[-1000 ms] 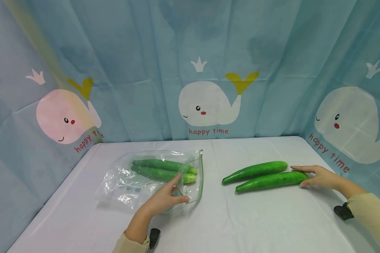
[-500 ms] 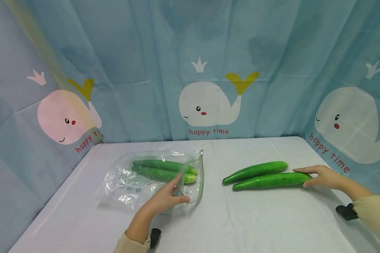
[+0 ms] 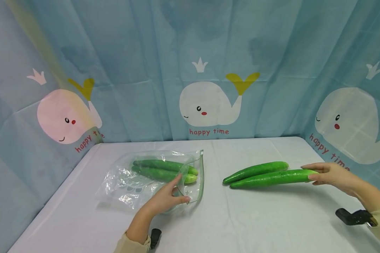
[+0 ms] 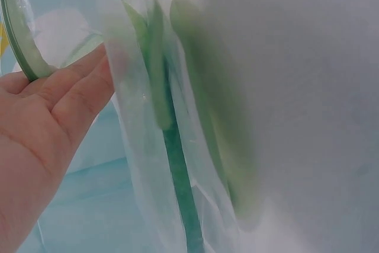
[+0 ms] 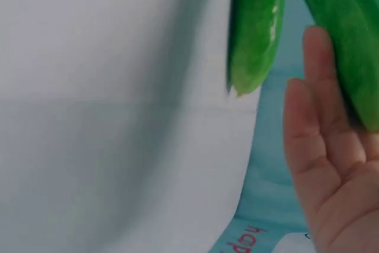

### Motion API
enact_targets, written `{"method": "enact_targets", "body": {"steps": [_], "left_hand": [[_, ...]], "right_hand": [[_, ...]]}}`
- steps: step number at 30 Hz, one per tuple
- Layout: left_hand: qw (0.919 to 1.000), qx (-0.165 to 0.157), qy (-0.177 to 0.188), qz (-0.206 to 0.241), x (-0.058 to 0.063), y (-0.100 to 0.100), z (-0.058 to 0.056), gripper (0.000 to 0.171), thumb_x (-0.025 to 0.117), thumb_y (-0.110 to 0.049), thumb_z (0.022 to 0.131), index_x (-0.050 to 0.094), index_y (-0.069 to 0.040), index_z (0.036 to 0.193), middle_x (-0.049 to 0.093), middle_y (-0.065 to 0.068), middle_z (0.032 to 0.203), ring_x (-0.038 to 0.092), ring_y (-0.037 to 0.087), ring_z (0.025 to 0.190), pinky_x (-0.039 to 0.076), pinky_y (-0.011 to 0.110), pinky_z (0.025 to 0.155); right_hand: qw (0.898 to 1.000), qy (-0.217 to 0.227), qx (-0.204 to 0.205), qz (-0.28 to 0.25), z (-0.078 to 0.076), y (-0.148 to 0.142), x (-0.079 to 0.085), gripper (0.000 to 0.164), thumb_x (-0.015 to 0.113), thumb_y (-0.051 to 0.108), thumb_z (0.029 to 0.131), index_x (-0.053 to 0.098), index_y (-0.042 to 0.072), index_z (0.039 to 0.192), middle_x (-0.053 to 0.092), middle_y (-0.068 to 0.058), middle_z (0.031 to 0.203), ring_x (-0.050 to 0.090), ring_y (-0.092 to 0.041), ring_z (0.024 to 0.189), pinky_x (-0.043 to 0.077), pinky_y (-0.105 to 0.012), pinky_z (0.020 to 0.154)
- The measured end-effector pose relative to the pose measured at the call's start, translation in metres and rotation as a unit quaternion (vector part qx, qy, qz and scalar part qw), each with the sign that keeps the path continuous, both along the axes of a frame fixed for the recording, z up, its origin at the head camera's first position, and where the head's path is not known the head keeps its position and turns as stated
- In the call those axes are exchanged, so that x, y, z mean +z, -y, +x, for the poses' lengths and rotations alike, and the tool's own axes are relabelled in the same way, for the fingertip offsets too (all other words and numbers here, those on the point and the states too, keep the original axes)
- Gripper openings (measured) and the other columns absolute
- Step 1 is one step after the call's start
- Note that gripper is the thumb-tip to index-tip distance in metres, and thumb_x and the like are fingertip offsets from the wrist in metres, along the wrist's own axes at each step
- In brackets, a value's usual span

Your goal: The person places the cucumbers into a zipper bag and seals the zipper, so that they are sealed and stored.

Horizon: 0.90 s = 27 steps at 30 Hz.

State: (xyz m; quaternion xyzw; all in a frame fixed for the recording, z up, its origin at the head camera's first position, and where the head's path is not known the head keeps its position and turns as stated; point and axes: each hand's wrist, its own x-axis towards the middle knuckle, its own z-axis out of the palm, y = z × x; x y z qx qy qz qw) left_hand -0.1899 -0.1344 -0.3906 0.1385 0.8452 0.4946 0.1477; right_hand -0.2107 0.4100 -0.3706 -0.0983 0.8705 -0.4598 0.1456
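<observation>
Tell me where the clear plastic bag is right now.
In the head view, the clear bag lies left of centre on the white table, with two cucumbers inside and the left hand at its green-edged mouth.

The bag [image 3: 118,177] is glossy clear plastic, the loose cucumbers [image 3: 272,178] smooth and shiny, the tabletop [image 3: 256,218] matt, possibly cloth.

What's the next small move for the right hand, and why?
Probably lift the held cucumber fully and ease it toward the bag: the right hand has the cucumber's end raised above the table, the left hand is at the bag's mouth, and two cucumbers lie inside.
</observation>
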Motion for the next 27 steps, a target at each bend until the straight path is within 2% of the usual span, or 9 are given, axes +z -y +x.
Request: {"method": "enact_targets", "body": {"steps": [3,4,8,12,15,19,27], "left_hand": [[1.0,0.0,0.003,0.003,-0.001,0.0,-0.001,0.096,0.077,-0.031,0.085,0.018,-0.004,0.155,0.017,0.021,0.158,0.034,0.044,0.136,0.035,0.056,0.106],[1.0,0.0,0.003,0.003,-0.002,0.0,-0.002,0.096,0.076,-0.032,0.085,0.017,-0.004,0.155,0.017,0.02,0.158,0.034,0.044,0.136,0.035,0.056,0.106],[1.0,-0.002,0.004,0.007,-0.004,0.0,-0.003,0.097,0.076,-0.033,0.085,0.016,-0.004,0.155,0.016,0.02,0.159,0.033,0.044,0.136,0.034,0.056,0.107],[1.0,-0.003,0.002,0.005,-0.003,-0.001,-0.002,0.096,0.076,-0.032,0.085,0.016,-0.004,0.155,0.016,0.021,0.158,0.034,0.044,0.136,0.035,0.056,0.106],[1.0,-0.001,0.001,0.004,-0.002,-0.001,0.0,0.095,0.076,-0.03,0.086,0.016,-0.003,0.155,0.017,0.022,0.158,0.034,0.044,0.136,0.035,0.056,0.106],[1.0,0.005,0.001,0.003,0.0,-0.002,0.001,0.094,0.076,-0.028,0.086,0.017,-0.003,0.155,0.018,0.023,0.158,0.034,0.044,0.136,0.035,0.056,0.106],[0.9999,0.013,0.003,0.01,0.001,-0.003,0.0,0.092,0.075,-0.026,0.087,0.017,-0.004,0.155,0.018,0.021,0.158,0.033,0.044,0.136,0.036,0.055,0.106]], "right_hand": [[0.992,0.056,0.008,-0.115,-0.001,-0.002,-0.001,0.033,0.05,0.009,0.102,0.067,0.036,0.11,0.066,0.005,0.104,0.067,-0.012,0.092,0.056,-0.028,0.079],[0.986,0.075,0.011,-0.146,-0.002,-0.002,-0.001,0.036,0.048,0.009,0.103,0.068,0.038,0.106,0.067,0.006,0.103,0.068,-0.013,0.092,0.056,-0.028,0.079],[0.963,0.149,-0.002,-0.225,-0.001,-0.002,-0.003,0.034,0.046,0.011,0.104,0.074,0.029,0.101,0.071,0.002,0.099,0.07,-0.016,0.091,0.057,-0.03,0.078],[0.942,0.206,-0.033,-0.264,0.002,0.002,-0.005,0.026,0.05,0.014,0.103,0.074,0.02,0.095,0.073,-0.006,0.095,0.072,-0.02,0.089,0.057,-0.034,0.079],[0.929,0.229,-0.044,-0.287,0.004,0.006,-0.006,0.022,0.051,0.015,0.102,0.072,0.014,0.094,0.072,-0.009,0.095,0.072,-0.023,0.09,0.057,-0.037,0.081],[0.923,0.242,-0.045,-0.297,0.004,0.013,-0.008,0.021,0.051,0.018,0.103,0.069,0.012,0.096,0.07,-0.01,0.097,0.071,-0.023,0.091,0.056,-0.037,0.082],[0.921,0.235,0.011,-0.31,-0.002,0.036,-0.015,0.023,0.044,0.019,0.105,0.065,0.011,0.102,0.067,-0.009,0.102,0.07,-0.022,0.096,0.056,-0.035,0.083]]}}
